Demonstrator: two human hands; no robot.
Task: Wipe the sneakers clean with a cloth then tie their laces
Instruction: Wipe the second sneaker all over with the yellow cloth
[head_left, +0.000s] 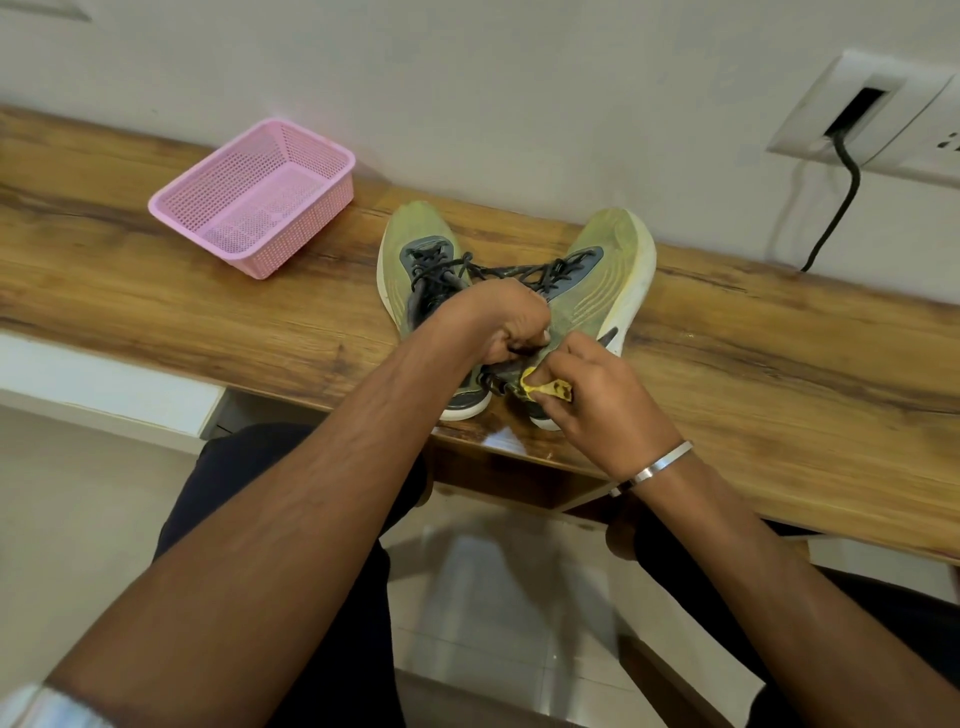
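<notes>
Two olive-green sneakers stand side by side on a wooden shelf (779, 364), toes toward the wall. The left sneaker (410, 244) and the right sneaker (608, 270) have loose black laces (498, 270) tangled between them. My left hand (504, 322) grips the collar of the right sneaker near its heel. My right hand (602, 395) pinches a small crumpled yellow cloth (545, 387) against the heel of that same sneaker. The heels of both sneakers are partly hidden behind my hands.
A pink plastic mesh basket (171, 205) sits on the shelf to the left of the sneakers. A white wall socket (872, 114) with a black cable (836, 208) is at the upper right. My knees and a tiled floor lie below the shelf edge.
</notes>
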